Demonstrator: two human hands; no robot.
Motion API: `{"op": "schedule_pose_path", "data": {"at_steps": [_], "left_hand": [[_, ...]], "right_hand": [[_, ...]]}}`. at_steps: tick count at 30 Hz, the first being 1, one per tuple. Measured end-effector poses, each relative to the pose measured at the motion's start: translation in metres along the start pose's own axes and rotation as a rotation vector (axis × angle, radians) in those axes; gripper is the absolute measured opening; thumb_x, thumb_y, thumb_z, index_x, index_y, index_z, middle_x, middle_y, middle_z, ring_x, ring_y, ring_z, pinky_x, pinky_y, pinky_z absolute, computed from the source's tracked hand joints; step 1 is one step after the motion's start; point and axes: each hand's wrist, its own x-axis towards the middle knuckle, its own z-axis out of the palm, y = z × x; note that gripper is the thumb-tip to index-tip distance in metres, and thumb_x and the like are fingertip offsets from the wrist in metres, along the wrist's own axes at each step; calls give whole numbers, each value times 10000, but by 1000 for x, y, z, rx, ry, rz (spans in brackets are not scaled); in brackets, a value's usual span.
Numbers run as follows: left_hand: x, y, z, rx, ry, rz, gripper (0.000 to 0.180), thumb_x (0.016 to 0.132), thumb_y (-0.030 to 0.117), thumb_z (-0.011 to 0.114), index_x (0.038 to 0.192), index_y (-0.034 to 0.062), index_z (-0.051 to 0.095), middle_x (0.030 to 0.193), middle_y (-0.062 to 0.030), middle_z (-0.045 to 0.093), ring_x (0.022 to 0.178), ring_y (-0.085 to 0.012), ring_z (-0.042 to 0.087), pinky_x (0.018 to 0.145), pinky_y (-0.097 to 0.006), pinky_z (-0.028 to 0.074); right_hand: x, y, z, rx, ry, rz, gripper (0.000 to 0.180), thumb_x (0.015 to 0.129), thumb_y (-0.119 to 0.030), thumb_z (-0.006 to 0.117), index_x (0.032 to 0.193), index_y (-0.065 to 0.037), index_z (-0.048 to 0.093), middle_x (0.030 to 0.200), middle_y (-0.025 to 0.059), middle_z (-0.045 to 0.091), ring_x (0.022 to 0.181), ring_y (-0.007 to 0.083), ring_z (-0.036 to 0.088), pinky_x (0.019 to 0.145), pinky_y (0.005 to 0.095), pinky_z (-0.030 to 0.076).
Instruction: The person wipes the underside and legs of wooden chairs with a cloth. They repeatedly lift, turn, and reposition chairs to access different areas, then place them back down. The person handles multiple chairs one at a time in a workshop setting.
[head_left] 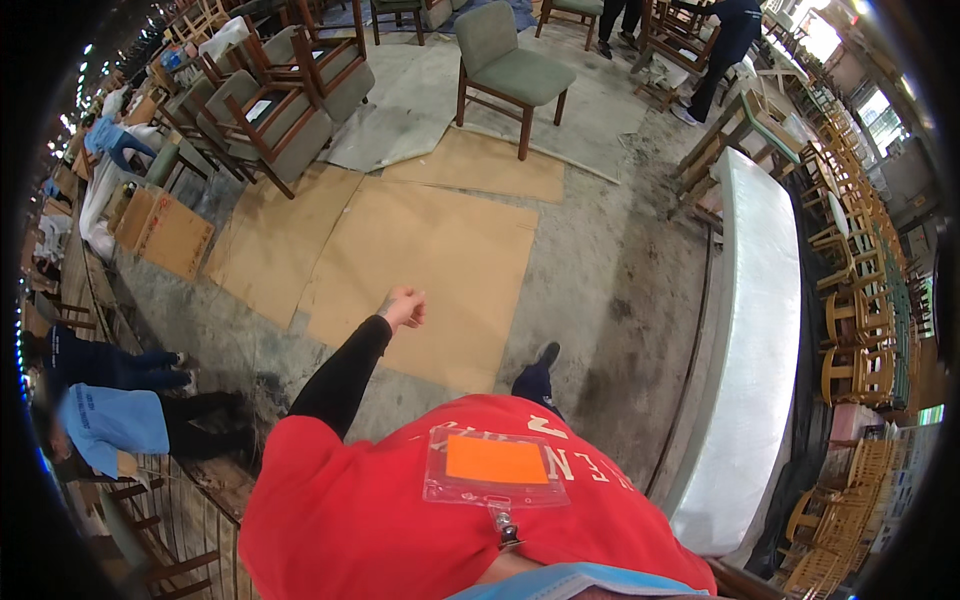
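My left hand [404,308] hangs at the end of a black-sleeved arm, above sheets of brown cardboard [425,250] laid on the concrete floor. Its fingers are loosely curled in, and nothing shows in them. My right hand is out of view. Beyond the cardboard stands an upright chair [520,75] with a grey-green padded seat and back on a dark wooden frame. Several more padded chairs [265,120] are stacked together or tipped over at the far left.
A long silvery-white wrapped slab [750,350] runs along my right side, with a wooden frame [740,140] at its far end. Rows of light wooden chairs [850,330] line the right edge. People stand at the left, one in a light blue shirt [115,428]; another person [725,50] works far right.
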Motion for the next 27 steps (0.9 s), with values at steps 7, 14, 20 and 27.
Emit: {"op": "schedule_pose_path", "data": {"at_steps": [7, 14, 20, 27], "left_hand": [[44, 21, -12, 175, 130, -3, 90, 930, 131, 583, 926, 41, 586, 767, -85, 672, 617, -178, 670, 519, -350, 538], [-30, 16, -21, -240, 332, -493, 162, 915, 178, 568, 842, 56, 647, 716, -126, 649, 609, -308, 668, 526, -456, 548], [-62, -7, 11, -556, 541, -771, 189, 879, 178, 639, 845, 3, 702, 751, -159, 711, 621, -274, 700, 507, -438, 542], [93, 69, -137, -336, 434, -655, 148, 852, 150, 635, 788, 40, 711, 776, -131, 717, 615, -235, 687, 504, -398, 528]], "right_hand": [[193, -188, -151, -504, -31, -461, 460, 879, -384, 621, 1003, 45, 730, 1051, 271, 715, 1073, 412, 680, 874, 466, 535], [275, -557, -349, 13, 121, -722, 304, 940, -277, 604, 808, -15, 683, 728, 186, 712, 652, 369, 705, 706, 453, 556], [178, -841, -363, 597, -84, -1029, 352, 940, -242, 558, 880, 94, 644, 714, 121, 604, 610, 200, 631, 483, 430, 549], [208, -926, -259, -434, -129, -1002, 500, 962, -456, 498, 962, -22, 747, 900, 229, 727, 853, 401, 715, 798, 519, 543]]}}
